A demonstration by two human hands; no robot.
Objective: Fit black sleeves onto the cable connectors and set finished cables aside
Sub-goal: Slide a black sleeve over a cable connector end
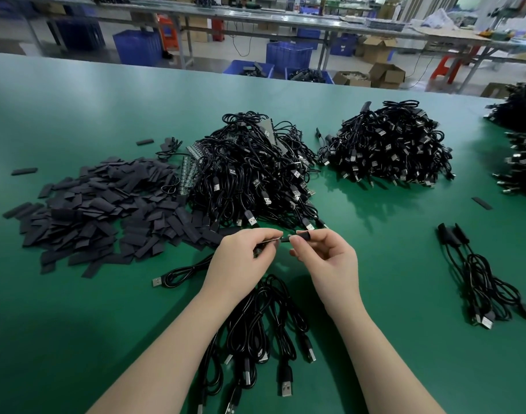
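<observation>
My left hand pinches the connector end of a black cable above the green table. My right hand pinches a short black sleeve just to the connector's right, the two almost touching. Several black USB cables hang and lie under my hands. A heap of flat black sleeves lies to the left. A large tangle of cables sits behind my hands. A small bundle of sleeved cables lies at the right.
A second big cable pile stands at the back right, and more piles reach the right edge. A loose sleeve lies on the table at the right. Beyond the table's far edge stand blue crates and cardboard boxes.
</observation>
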